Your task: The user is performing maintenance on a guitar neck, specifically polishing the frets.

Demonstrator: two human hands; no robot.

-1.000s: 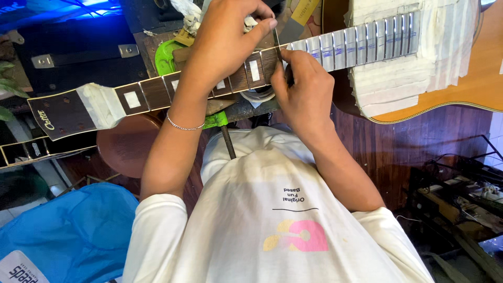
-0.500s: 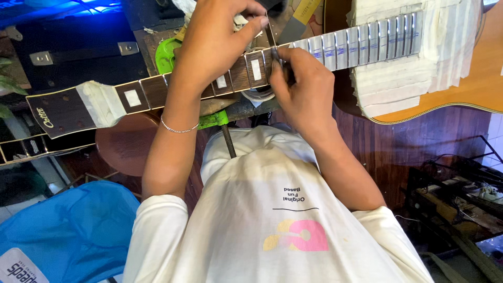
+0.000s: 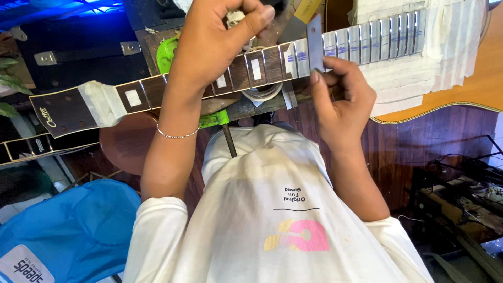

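Observation:
An acoustic guitar lies across the bench, its dark fretboard point(image 3: 267, 65) running left to right and its orange body point(image 3: 471, 78) at the right. White tape strips point(image 3: 377, 36) cover the upper frets. My left hand point(image 3: 209, 42) reaches over the neck and pinches a small pale wad between thumb and fingers. My right hand point(image 3: 340, 99) holds a strip of tape point(image 3: 315, 42) upright against the fretboard edge. The headstock point(image 3: 63, 112) points left, wrapped with pale tape.
A roll of tape point(image 3: 262, 94) sits under the neck. A green clamp point(image 3: 209, 118) and a round brown stool point(image 3: 126, 141) stand below the neck. A blue bag point(image 3: 68, 230) lies lower left; a second guitar neck point(image 3: 31, 149) lies at the left edge. Cluttered shelves sit lower right.
My right hand has drawn back from the fretboard and lifted a tape strip upright. My left hand has shifted slightly along the neck, still pinching the small wad.

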